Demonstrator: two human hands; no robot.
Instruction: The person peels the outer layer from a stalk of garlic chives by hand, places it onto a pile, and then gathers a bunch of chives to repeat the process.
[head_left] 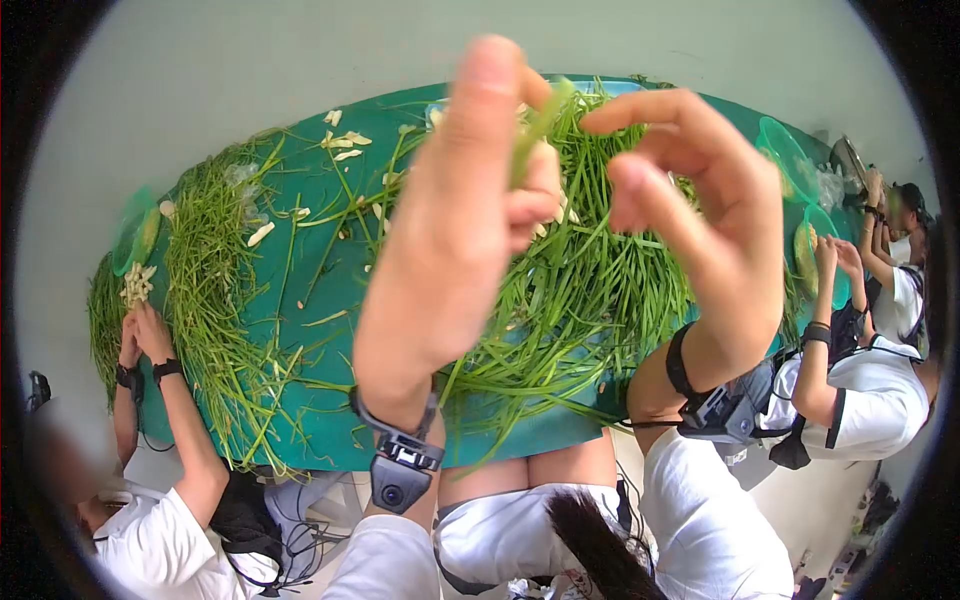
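Note:
My left hand (440, 235) is raised over the table, blurred by motion. Its fingers are bent round a thin green stalk (540, 130), which pokes up between them. Facing it, my right hand (715, 200) has its thumb and fingers curved but apart, with nothing visible between them. Beneath both hands lies a big loose heap of long green stalks (590, 290), grass-like and tangled. A few pale pieces show in it near my fingers. Part of a light blue tray (620, 88) peeks out behind the heap, mostly hidden.
The green tabletop (330, 270) carries scattered white pieces (347, 140) and a second stalk heap (215, 260). At left, a co-worker's hands (148, 330) work by pale pieces (138, 285) and a green basket (137, 230). More green baskets (785, 160) and people (860, 390) are at right.

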